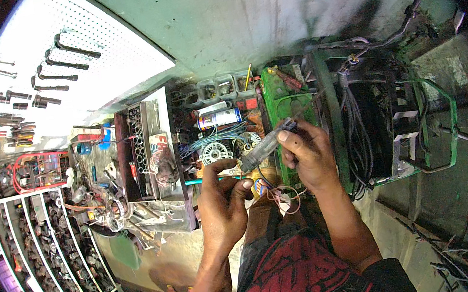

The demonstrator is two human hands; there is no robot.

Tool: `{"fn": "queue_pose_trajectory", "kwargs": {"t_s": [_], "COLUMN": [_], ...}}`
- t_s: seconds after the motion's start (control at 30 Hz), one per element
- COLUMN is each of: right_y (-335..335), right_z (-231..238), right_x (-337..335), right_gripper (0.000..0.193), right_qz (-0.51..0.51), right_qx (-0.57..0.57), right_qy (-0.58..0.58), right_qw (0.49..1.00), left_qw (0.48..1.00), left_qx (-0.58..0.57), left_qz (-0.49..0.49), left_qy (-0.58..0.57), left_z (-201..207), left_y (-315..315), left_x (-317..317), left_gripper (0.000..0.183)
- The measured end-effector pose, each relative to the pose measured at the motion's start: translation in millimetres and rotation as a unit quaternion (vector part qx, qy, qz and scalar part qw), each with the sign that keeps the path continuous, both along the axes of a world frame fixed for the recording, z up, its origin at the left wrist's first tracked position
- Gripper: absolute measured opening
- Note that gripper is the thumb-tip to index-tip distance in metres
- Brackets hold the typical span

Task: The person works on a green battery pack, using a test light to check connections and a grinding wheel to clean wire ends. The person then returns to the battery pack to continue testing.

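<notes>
My right hand (pixel 311 151) is wrapped around a grey, see-through cylindrical tool (pixel 263 151), held tilted with its lower end toward my left hand. The tool's exact kind is unclear. My left hand (pixel 224 202) is closed just below that end, index finger bent and thumb drawn toward the curled fingers. Whatever sits between them is too small to make out. Thin pale and dark wires (pixel 283 195) hang beneath the tool, between my hands. Behind my hands, a round metal alternator part (pixel 215 153) lies on the cluttered bench.
At left stands an open drawer box of sockets (pixel 138 139) beside a white rack (pixel 56 255) of parts. Wrenches hang on a white pegboard (pixel 112 38). A spray can (pixel 219 119) lies beyond my hands. Rightward are a green metal case (pixel 287 102) and hanging black cables (pixel 354 138).
</notes>
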State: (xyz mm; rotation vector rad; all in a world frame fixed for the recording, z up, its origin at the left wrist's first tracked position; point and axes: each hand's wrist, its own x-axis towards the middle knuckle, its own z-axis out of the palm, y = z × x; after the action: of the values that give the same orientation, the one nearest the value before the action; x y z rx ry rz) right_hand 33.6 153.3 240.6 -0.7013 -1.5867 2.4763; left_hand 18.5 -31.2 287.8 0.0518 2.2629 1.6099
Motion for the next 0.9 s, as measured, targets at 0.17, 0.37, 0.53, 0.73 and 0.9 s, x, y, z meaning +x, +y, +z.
{"fn": "queue_pose_trajectory", "kwargs": {"t_s": [0.17, 0.37, 0.53, 0.73, 0.9], "right_y": [2, 2, -5, -18, -18], "right_z": [-4, -10, -29, -65, -94], "right_x": [-1, 0, 2, 7, 4], "right_gripper": [0.024, 0.026, 0.02, 0.016, 0.013], "right_qz": [0.023, 0.031, 0.033, 0.015, 0.026], "right_qx": [-0.013, -0.012, -0.024, -0.123, -0.106], "right_qy": [-0.003, -0.022, -0.042, -0.086, -0.13], "right_qw": [1.0, 0.999, 0.998, 0.989, 0.986], "left_qw": [0.998, 0.991, 0.996, 0.994, 0.991], "left_qx": [-0.016, -0.066, -0.027, -0.071, -0.105], "left_qz": [-0.046, -0.106, -0.08, -0.051, -0.072], "left_qy": [-0.029, -0.045, 0.011, -0.058, -0.029], "left_z": [-1, 0, -20, -49, -84], "left_y": [-1, -6, 2, 9, 20], "left_x": [-4, -5, -5, -1, -6], "left_gripper": [0.037, 0.041, 0.042, 0.048, 0.047]}}
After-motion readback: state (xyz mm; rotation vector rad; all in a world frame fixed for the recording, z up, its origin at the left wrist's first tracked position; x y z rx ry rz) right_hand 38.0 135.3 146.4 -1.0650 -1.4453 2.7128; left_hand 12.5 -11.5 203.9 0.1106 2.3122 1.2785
